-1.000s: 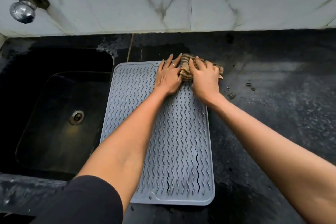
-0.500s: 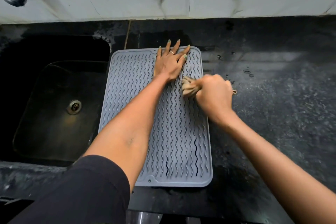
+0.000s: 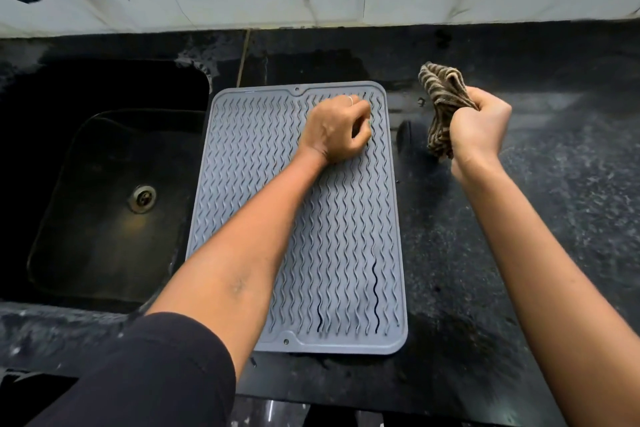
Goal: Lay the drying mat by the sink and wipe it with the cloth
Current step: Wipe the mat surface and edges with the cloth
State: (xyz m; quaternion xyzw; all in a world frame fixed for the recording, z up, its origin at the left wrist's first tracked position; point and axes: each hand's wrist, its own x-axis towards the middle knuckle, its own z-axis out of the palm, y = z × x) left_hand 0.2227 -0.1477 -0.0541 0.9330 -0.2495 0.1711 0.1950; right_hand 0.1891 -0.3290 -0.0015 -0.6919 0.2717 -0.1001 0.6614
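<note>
The right hand (image 3: pixel 479 128) is lifting the bunched cloth (image 3: pixel 441 107) off the mat (image 3: pixel 263 163), grasping it right of centre; the left hand (image 3: pixel 336 132) is curling clenched on the mat, suggesting a wiping pause.

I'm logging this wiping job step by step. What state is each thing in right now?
Grey ridged silicone drying mat: flat on the black counter, beside the sink.
Brown striped cloth: bunched, lifted off the mat.
Right hand: fisted on the cloth.
Left hand: curled, on the mat.
Dark sink: empty.
</note>
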